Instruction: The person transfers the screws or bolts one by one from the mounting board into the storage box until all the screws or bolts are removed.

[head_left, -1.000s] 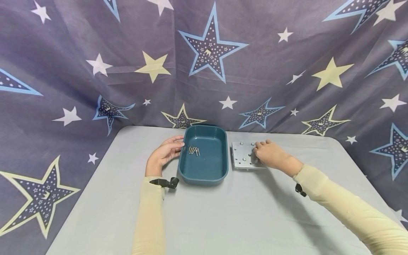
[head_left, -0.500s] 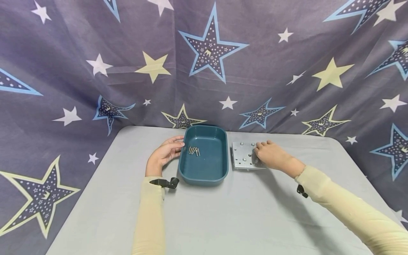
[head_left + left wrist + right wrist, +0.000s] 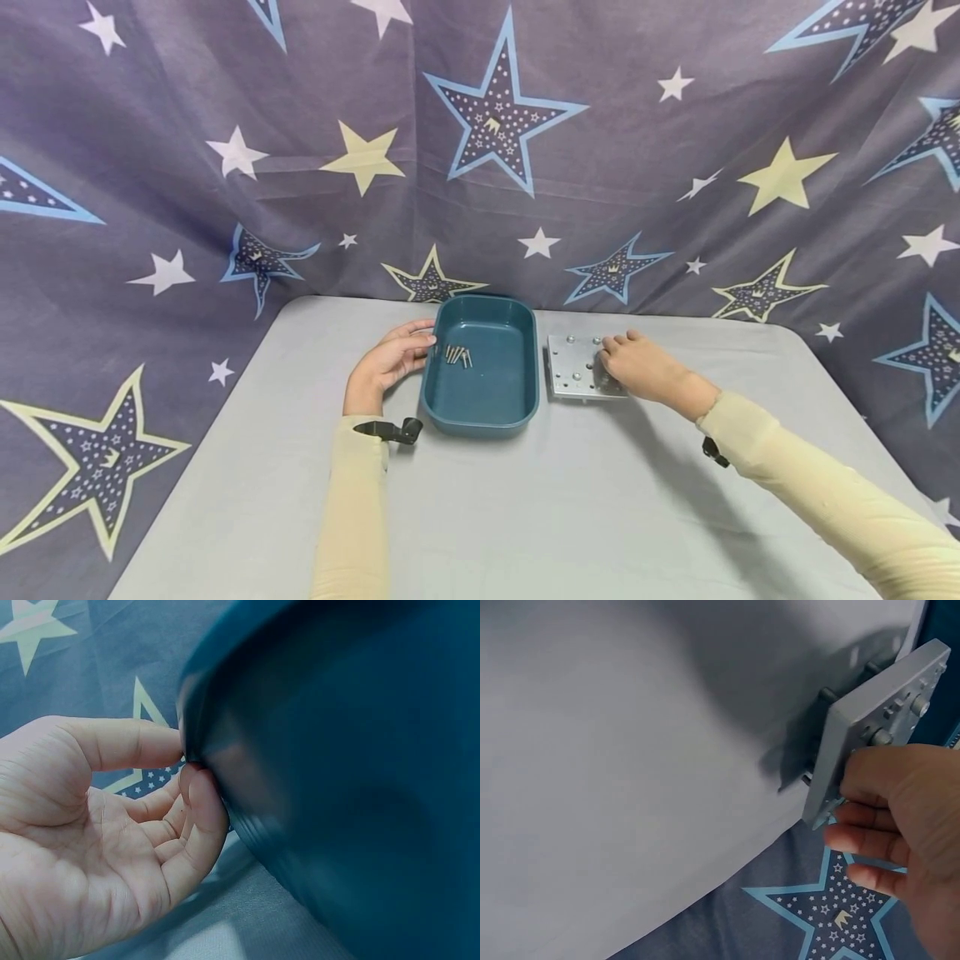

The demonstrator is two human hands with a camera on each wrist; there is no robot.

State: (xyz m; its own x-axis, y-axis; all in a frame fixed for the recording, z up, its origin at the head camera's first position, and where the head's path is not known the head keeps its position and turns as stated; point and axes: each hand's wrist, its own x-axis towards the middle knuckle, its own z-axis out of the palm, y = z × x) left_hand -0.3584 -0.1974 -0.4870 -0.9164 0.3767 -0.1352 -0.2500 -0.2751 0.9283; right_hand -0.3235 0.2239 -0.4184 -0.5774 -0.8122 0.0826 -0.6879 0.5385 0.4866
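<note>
A blue-green tray [image 3: 480, 400] stands mid-table, with several slim metal bolts [image 3: 456, 355] lying in its left part. My left hand [image 3: 388, 360] holds the tray's left side; in the left wrist view the thumb [image 3: 135, 744] and curled fingers pinch its rim. Right of the tray sits a silver metal plate [image 3: 566, 362], bolt heads [image 3: 882, 737] on its face and bolt ends sticking out underneath. My right hand [image 3: 637, 364] is at the plate's right side. Its curled fingertips pinch at a bolt against the face, mostly hidden by the fingers.
A light grey cloth covers the table [image 3: 525, 508]. Behind it hangs a dark curtain [image 3: 300, 125] with stars, close to the table's back edge. The tray and the plate stand side by side with a narrow gap.
The right hand's wrist has turned and shifted very slightly while its fingertips stay at the same spot on the plate. The left hand, tray and loose bolts keep their places.
</note>
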